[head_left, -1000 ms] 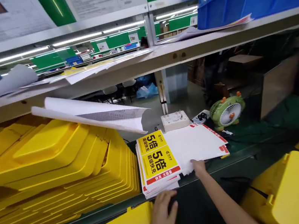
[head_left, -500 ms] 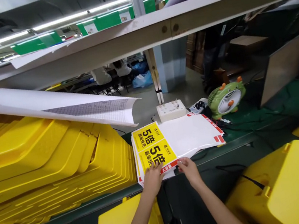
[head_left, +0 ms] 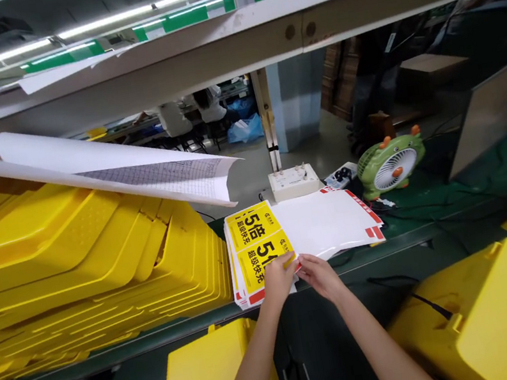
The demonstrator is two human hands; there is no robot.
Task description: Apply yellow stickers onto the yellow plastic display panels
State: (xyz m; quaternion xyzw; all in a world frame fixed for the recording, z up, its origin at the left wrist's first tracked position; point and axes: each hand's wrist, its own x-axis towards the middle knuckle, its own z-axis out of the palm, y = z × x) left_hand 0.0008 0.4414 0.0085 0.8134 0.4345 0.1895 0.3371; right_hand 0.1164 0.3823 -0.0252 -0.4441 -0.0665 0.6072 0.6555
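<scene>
A printed yellow sticker sheet (head_left: pixel 254 229) with black characters and a red lower strip lies on a stack at the bench edge. My left hand (head_left: pixel 278 280) is closed on its lower right corner, fingertips pinched over the red strip. Right beside it, my right hand (head_left: pixel 319 275) pinches the same corner with thumb and finger. The two hands' fingertips nearly meet, and they hide part of the lower print. To the right of the yellow print spreads a glossy white sheet (head_left: pixel 327 223) with red marks along its far end.
Nested yellow bins (head_left: pixel 188 266) stand at left under a curled paper (head_left: pixel 109 169). A white switch box (head_left: pixel 294 181) and a green fan (head_left: pixel 391 163) sit behind the sheets. Yellow boxes (head_left: pixel 506 303) are at lower right, another yellow box (head_left: pixel 212 378) at lower left. A shelf beam (head_left: pixel 212 60) crosses above.
My left hand has moved right along the red strip to the corner, close to my right hand. Its fingers, spread on the sheet before, are now pinched. The view has shifted slightly.
</scene>
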